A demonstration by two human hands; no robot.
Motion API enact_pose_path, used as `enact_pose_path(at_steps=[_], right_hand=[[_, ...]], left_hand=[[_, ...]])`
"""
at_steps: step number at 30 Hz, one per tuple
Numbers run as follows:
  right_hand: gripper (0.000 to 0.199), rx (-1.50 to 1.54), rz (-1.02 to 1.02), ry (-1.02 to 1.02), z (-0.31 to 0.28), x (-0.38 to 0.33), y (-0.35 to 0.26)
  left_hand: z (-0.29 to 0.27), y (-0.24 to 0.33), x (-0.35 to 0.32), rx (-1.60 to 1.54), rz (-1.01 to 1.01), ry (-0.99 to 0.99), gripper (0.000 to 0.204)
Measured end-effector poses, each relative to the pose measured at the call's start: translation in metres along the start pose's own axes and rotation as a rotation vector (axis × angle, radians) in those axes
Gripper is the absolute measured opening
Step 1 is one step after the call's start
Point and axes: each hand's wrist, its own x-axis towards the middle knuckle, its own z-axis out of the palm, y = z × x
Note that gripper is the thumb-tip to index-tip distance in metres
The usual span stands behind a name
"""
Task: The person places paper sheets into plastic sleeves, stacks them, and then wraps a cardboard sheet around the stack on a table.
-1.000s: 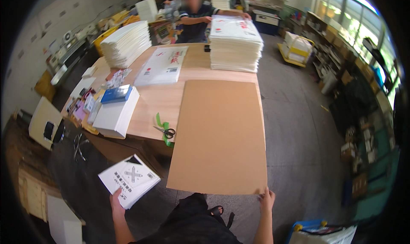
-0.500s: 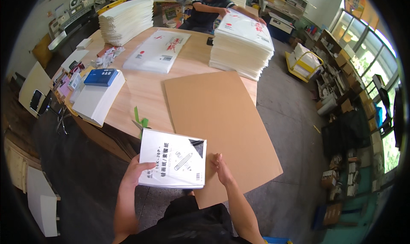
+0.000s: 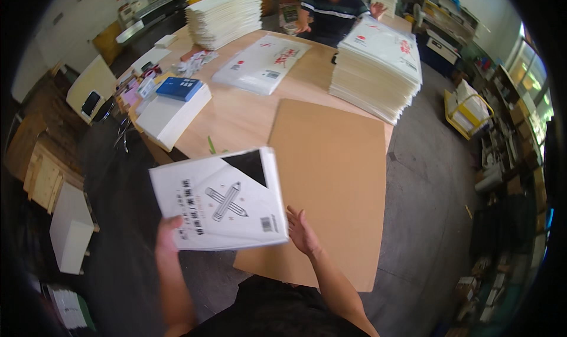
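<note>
A thick white pack of drawing paper point(image 3: 239, 201), printed with crossed pencils and black at one corner, is held up in front of me. My left hand point(image 3: 169, 234) grips its lower left edge, thumb on top and the other fingers hidden beneath. Beside the pack's right edge is my right hand point(image 3: 303, 231), fingers stretched and thumb apart, holding nothing; whether its fingertips touch the pack I cannot tell. Under and behind the right hand lies a large brown cardboard sheet point(image 3: 336, 172), partly on the table and jutting over its near edge toward me.
The wooden table point(image 3: 242, 115) carries a tall stack of printed bags point(image 3: 375, 71), flat plastic bags point(image 3: 260, 62), a white paper stack point(image 3: 224, 21) and a blue box point(image 3: 179, 88) on white sheets. Across it sits another person point(image 3: 333, 15). A yellow trolley point(image 3: 466, 115) stands right.
The pack has come up closer to my view, and my left hand with it. My right hand has opened wider beside its edge. The other person's hands have left the bag stack. My view has shifted.
</note>
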Motion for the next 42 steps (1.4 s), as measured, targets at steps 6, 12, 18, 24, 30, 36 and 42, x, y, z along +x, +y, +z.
enact_pose_path(at_steps=[6, 12, 18, 24, 30, 36, 42], right_hand=[[0.095, 0.259, 0.029, -0.221, -0.027, -0.052, -0.052], [0.053, -0.578, -0.046, 0.257, -0.06, -0.105, -0.081], [0.054, -0.641, -0.355, 0.311, -0.016, -0.129, -0.135], [0.09, -0.865, -0.469, 0.544, -0.062, -0.121, -0.093], [0.125, -0.898, -0.542, 0.711, -0.078, -0.101, -0.063], [0.043, -1.015, -0.481, 0.609, -0.098, -0.094, -0.073], [0.044, -1.052, -0.401, 0.684, -0.083, -0.108, -0.078]], left_hand=[[0.016, -0.144, -0.008, 0.047, -0.397, -0.015, 0.051], [0.079, -0.185, 0.015, 0.097, -0.503, -0.21, 0.055], [0.109, -0.171, 0.094, 0.444, -0.333, -0.431, 0.042], [0.146, -0.171, 0.135, 0.37, -0.186, -0.722, 0.104], [0.141, -0.193, 0.148, 0.418, -0.057, -0.747, 0.118], [0.136, -0.224, 0.168, 0.591, -0.108, -0.738, 0.093], [0.149, -0.196, 0.153, 0.485, -0.199, -0.691, 0.068]])
